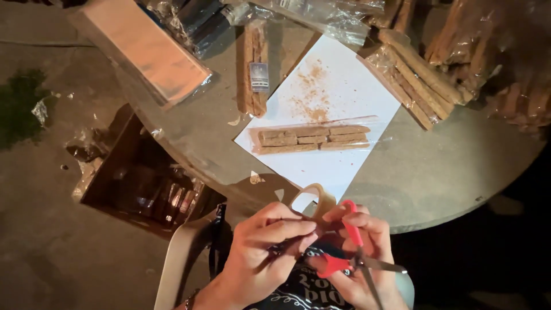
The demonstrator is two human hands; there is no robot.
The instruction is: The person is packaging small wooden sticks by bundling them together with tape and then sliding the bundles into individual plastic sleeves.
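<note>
My left hand [267, 247] pinches the free end of a roll of clear tape [314, 200] close to my body, below the table edge. My right hand [361, 252] grips red-handled scissors [350, 252], their metal blades pointing right and down beside the tape. On a white sheet of paper [338, 86] on the round table lies a clear packet of brown sticks [313, 138]. Brown crumbs are scattered on the paper above it.
More wrapped brown sticks lie at the back right [416, 83], and one labelled packet [254, 69] left of the paper. A stack of clear sleeves [146, 49] sits at the back left. A cardboard box [146, 183] of packets stands on the floor.
</note>
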